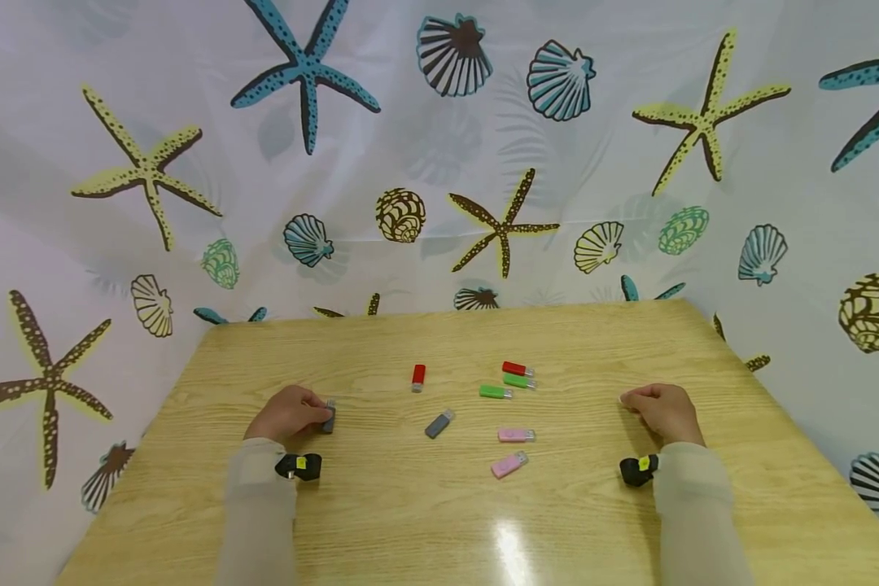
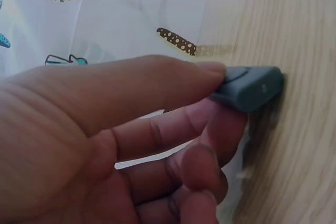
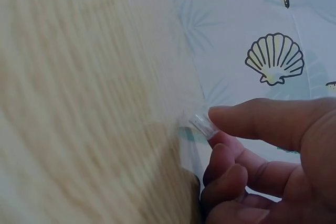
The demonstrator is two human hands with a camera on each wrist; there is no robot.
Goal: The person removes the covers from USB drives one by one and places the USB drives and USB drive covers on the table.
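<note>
At the left of the table my left hand (image 1: 287, 413) pinches a grey USB stick (image 1: 329, 419) between thumb and fingers. Its metal plug points away from me in the head view. The left wrist view shows the rounded rear end of the stick past the thumb tip, close over the wood. On the right side, my right hand (image 1: 665, 411) pinches a small clear plastic piece (image 3: 203, 125), like a cap, between thumb and index finger. A second grey USB stick (image 1: 439, 424) lies between the hands, nearer the left one.
Two red USB sticks (image 1: 418, 378) lie toward the back. Two green sticks (image 1: 495, 392) and two pink sticks (image 1: 509, 464) lie near the middle of the wooden table (image 1: 381, 505). A patterned curtain (image 1: 439, 163) hangs around the table's back and sides.
</note>
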